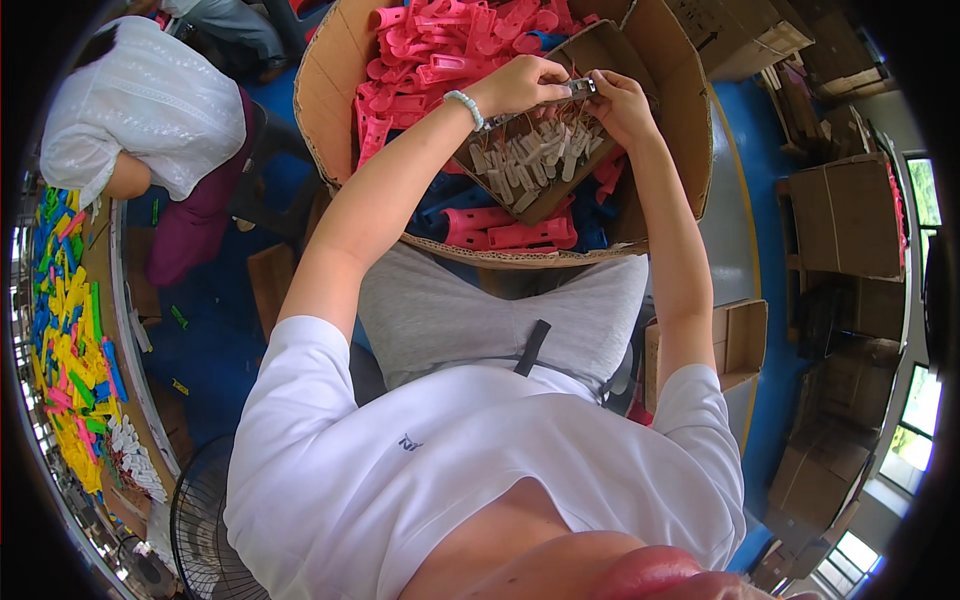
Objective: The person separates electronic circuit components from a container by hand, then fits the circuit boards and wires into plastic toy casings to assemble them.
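Observation:
Above a large open cardboard box, my two hands hold a small silvery-grey piece between them. My left hand, with a pale beaded bracelet at the wrist, pinches its left end. The fingers of my right hand are closed on its right end. Just below lies a smaller cardboard tray with several white plastic pieces and thin orange-brown wires. Long pink plastic pieces with rounded ends fill the box behind and around the tray. The exact kind of the held piece is too small to make out.
A person in a white top sits at the left, by a table heaped with coloured plastic pieces. A black fan stands at my lower left. Cardboard boxes are stacked along the right, and a small open box is beside my right arm.

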A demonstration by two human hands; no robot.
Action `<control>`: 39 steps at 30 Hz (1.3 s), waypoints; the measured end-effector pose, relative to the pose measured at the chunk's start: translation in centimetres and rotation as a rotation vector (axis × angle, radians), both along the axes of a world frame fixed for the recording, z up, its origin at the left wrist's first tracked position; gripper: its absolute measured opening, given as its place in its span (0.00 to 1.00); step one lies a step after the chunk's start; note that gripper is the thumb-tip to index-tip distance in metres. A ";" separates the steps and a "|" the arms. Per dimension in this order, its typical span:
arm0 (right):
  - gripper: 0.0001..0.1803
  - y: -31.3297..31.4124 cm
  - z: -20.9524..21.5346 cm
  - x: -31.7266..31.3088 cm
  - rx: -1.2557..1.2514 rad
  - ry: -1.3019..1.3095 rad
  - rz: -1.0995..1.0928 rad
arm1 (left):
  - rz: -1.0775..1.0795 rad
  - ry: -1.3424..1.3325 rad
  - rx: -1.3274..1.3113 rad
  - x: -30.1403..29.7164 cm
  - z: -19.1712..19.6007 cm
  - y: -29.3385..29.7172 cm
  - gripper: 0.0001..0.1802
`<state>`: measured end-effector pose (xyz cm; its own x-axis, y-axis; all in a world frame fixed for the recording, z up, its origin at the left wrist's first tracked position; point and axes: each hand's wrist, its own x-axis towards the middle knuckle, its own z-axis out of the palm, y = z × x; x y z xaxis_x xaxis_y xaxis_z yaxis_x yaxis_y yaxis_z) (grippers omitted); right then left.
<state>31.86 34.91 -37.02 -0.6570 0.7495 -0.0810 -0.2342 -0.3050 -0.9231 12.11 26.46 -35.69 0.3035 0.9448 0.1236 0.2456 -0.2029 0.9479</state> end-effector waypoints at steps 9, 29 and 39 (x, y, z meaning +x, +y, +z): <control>0.10 0.4 -0.5 0.4 -0.090 0.024 0.082 | -0.111 -0.155 -0.059 0.1 -0.1 0.0 0.10; 0.15 0.1 -0.3 0.2 0.173 -0.145 -0.038 | 0.144 0.200 0.062 -0.1 -0.8 0.8 0.18; 0.10 0.0 0.0 0.1 0.209 -0.070 -0.427 | -0.005 -0.211 -0.092 0.5 -0.1 0.5 0.17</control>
<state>31.99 34.87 -37.02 -0.2857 0.9560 0.0671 -0.2336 -0.0015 -0.9723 12.65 26.94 -35.82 0.2847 0.9536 0.0981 0.0394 -0.1139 0.9927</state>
